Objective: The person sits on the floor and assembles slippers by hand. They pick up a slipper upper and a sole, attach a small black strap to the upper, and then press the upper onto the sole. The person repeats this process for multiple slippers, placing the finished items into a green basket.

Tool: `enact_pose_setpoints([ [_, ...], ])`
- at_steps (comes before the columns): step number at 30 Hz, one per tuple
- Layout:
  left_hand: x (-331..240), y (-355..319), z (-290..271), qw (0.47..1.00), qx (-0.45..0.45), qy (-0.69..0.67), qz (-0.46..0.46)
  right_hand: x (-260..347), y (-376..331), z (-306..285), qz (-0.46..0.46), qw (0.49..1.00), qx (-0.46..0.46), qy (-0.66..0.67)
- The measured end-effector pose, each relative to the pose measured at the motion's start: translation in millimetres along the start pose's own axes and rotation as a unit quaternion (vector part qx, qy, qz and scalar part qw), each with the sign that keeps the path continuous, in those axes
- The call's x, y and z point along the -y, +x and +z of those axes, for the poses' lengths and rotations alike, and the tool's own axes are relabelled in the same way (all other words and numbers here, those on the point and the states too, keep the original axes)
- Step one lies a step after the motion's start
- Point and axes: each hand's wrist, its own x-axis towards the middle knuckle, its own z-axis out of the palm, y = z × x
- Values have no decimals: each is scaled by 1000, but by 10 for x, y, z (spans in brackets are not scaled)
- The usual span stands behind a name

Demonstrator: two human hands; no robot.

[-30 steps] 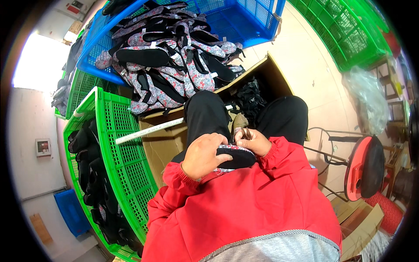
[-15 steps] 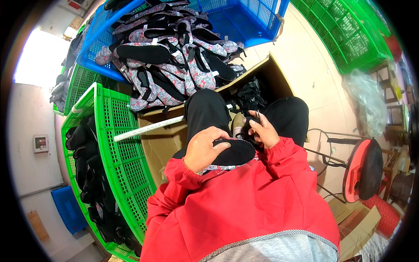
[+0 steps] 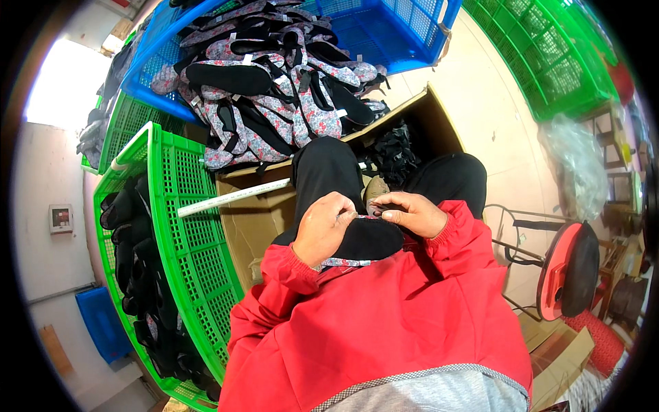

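Across my lap lies a floral fabric shoe (image 3: 374, 240), its black sole facing up and a strip of grey-and-red print showing at the edges. My left hand (image 3: 322, 228) grips its left end, thumb and fingers pinched on the far rim. From the other side, my right hand (image 3: 414, 214) is closed at the same far rim, fingertips close to the left ones. Whether a small tool is tucked inside the right hand is hidden. Beyond my knees, a blue crate (image 3: 412, 34) bears a heap of similar floral shoes (image 3: 319, 113).
At my left, a green crate (image 3: 195, 254) holds dark shoes (image 3: 134, 240), with a white pipe (image 3: 233, 198) by its rim. A cardboard box (image 3: 439, 123) with black scraps (image 3: 395, 154) stands between my knees. A red-and-black round stool (image 3: 570, 271) is at right; another green crate (image 3: 542, 55) sits far right.
My right hand has come down and left onto the shoe's rim; the small dark tool seen in it before no longer shows. My left fingers have drawn together at the rim.
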Motion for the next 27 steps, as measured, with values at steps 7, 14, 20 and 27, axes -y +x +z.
enact_pose_setpoints([
  [7,-8,-18,36,1000,-11,1,-7,293,110,-110,2,982,58,-182],
  [14,-29,-19,79,1000,-23,10,-6,413,191,-76,10,967,84,-240],
  [20,-38,-14,86,1000,-23,15,-2,470,250,-66,19,960,99,-261],
  [27,-35,-6,90,1000,-23,11,-2,459,282,-74,18,957,107,-269],
])
